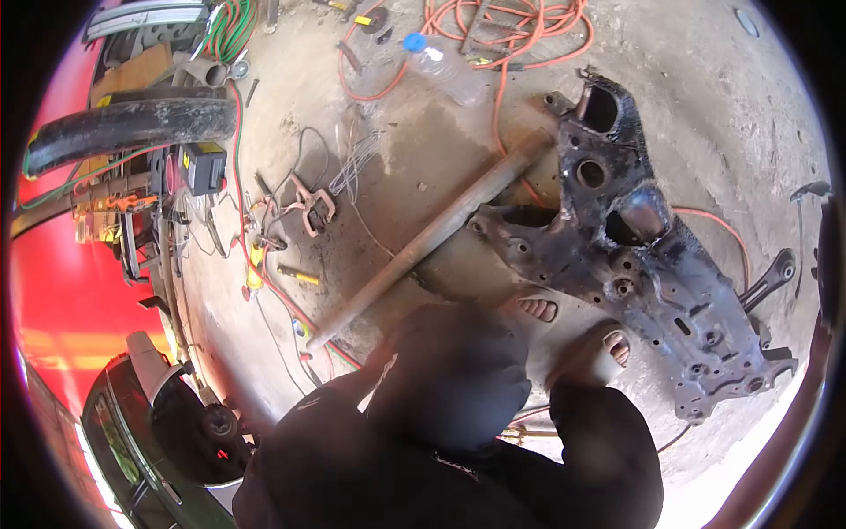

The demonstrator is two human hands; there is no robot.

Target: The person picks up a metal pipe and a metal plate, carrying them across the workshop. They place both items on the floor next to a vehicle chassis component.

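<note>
our hands hidden behind dark knees (449,379), grip we cannot tell, rusty subframe (634,264) by our feet (608,348), steel pipe (432,238) against it, blue-capped plastic bottle (445,66) lying apart, contents unclear

Loose black clothing (441,388), small pale marking on fabric; open-toed sandals (592,354)

The left hand and right hand are both hidden behind the dark-clothed limbs (449,379), bent low, fingers out of sight.
</note>
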